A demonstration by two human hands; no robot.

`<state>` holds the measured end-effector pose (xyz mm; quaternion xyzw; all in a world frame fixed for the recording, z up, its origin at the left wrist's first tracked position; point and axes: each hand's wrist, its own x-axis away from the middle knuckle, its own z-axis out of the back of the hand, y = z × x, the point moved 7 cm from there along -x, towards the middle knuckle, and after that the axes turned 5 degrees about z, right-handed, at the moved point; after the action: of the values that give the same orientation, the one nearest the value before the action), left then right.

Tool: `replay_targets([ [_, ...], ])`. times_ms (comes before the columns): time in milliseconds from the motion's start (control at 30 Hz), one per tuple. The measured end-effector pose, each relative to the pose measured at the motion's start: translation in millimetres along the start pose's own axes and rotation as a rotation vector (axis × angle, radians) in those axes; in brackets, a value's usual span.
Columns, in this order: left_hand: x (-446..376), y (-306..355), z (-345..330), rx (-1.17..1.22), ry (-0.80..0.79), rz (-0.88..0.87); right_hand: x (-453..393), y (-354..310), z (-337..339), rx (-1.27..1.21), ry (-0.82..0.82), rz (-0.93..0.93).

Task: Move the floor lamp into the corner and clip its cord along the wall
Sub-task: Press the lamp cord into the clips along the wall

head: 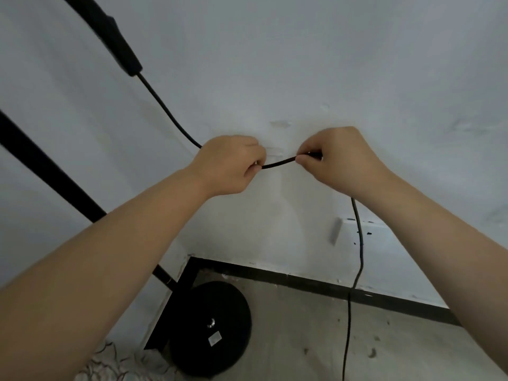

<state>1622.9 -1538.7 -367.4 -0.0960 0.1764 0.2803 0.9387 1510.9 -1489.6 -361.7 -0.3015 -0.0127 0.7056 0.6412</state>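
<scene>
The black floor lamp stands in the corner, its round base [210,328] on the floor and its pole [46,166] slanting up to the left. Its black cord [279,162] drops from an inline switch [121,42], runs to the wall and hangs down to the floor on the right. My left hand [229,166] and my right hand [338,160] each pinch the cord, holding a short stretch of it against the white wall. A small pale clip [275,151] sits on the wall just above that stretch, partly hidden by my fingers.
A white wall socket plate [365,232] sits low on the wall under my right forearm. A black skirting strip [316,284] runs along the wall's foot. The floor is grey concrete with marks. Patterned fabric [115,364] lies at the bottom left.
</scene>
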Motion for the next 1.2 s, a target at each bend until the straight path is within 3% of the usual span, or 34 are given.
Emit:
replay_targets([
  [133,2,10,7,-0.197,0.173,-0.117,-11,-5,5,0.134,0.017,-0.027],
  [300,0,11,8,-0.266,0.238,-0.053,-17,-8,16,0.176,0.069,-0.053],
  [700,-10,-6,4,0.072,0.203,0.258,-10,-9,21,0.431,0.098,0.032],
  [967,-15,15,4,-0.041,0.243,0.164,25,25,15,0.349,0.12,-0.035],
  [1133,-12,23,-1,-0.084,0.201,0.208,40,42,11,0.219,0.105,-0.034],
  [1200,-11,37,-1,-0.146,0.2,0.124,44,49,10,0.161,0.111,-0.048],
])
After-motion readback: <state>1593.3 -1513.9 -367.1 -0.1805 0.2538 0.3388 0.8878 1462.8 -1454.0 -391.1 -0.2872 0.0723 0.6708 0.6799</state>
